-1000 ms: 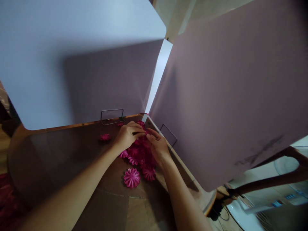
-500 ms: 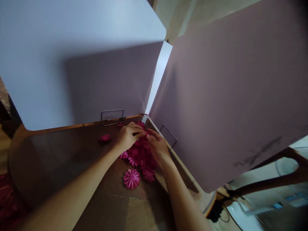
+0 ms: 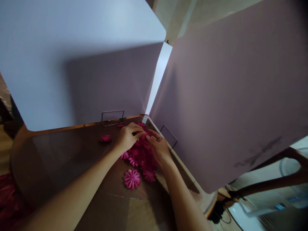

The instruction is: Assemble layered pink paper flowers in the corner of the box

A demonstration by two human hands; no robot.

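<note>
Several pink flower-shaped pieces (image 3: pixel 137 154) lie heaped on the brown table near the corner between two boards. Above the heap, my left hand (image 3: pixel 131 136) and my right hand (image 3: pixel 157 144) meet with fingertips pinched around a small pink flower piece (image 3: pixel 145 136). Much of that piece is hidden by the fingers. In front of the heap lies a separate round pink flower (image 3: pixel 132 179), its petals spread. Another pink flower (image 3: pixel 105 138) rests left of my left hand.
A pale board (image 3: pixel 84 80) stands at the left and back, a second board (image 3: pixel 231 96) at the right. Thin wire loops stick out at their feet. Red material (image 3: pixel 9 199) is at the lower left, a wooden chair part (image 3: pixel 274 184) at the right.
Both hands stay almost in the same place, with the fingers shifted very slightly around the pink piece. The whole view has moved a little.
</note>
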